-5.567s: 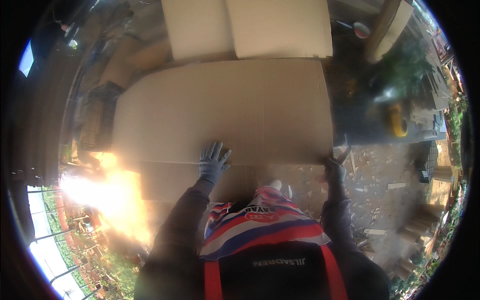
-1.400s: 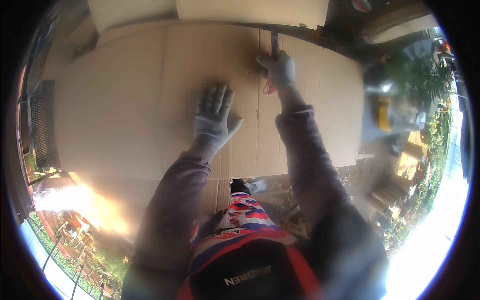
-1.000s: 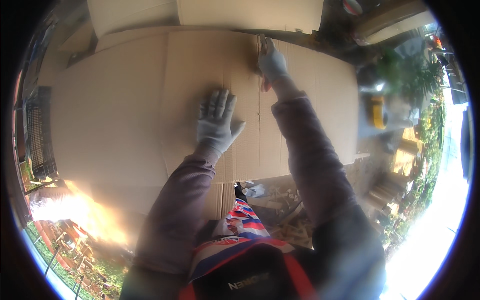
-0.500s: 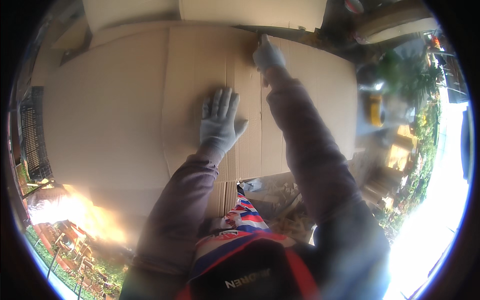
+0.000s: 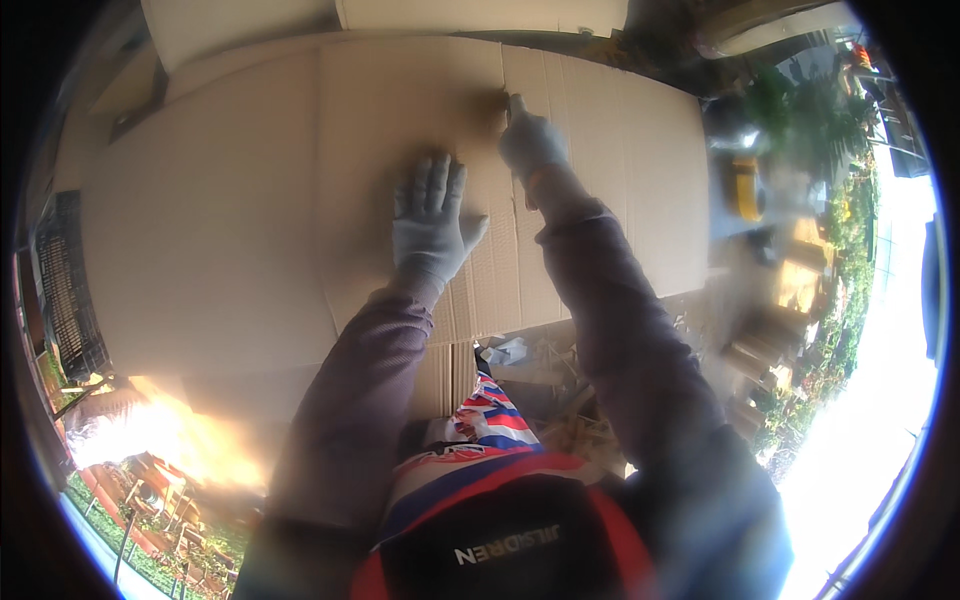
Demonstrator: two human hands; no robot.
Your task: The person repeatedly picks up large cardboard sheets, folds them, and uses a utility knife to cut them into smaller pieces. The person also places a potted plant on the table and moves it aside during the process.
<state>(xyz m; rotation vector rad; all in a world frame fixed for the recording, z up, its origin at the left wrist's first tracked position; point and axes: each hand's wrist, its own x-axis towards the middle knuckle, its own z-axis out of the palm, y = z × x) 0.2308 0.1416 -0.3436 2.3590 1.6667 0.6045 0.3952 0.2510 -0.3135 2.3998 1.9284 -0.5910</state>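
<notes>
A large sheet of brown cardboard (image 5: pixel 220 200) lies flat before me, with fold lines across it. My left hand (image 5: pixel 432 222), in a grey glove, rests flat on its middle with the fingers spread. Farther off and to the right, my right hand (image 5: pixel 534 143), also gloved, is closed with its index finger stretched forward along a straight line in the cardboard. Something dark shows beside that fingertip; whatever the fist holds is mostly hidden. The line runs from the sheet's far edge, past the right hand, toward its near edge.
More cardboard (image 5: pixel 480 14) lies beyond the far edge. A black plastic crate (image 5: pixel 72 285) stands at the left. At the right are a yellow object (image 5: pixel 747 188), blurred, and cardboard pieces (image 5: pixel 770 335). Scraps (image 5: pixel 570 385) litter the ground below the near edge.
My right hand has drawn back toward me from the sheet's far edge, along the line. My left hand stays flat on the cardboard. The whole view has shifted slightly.
</notes>
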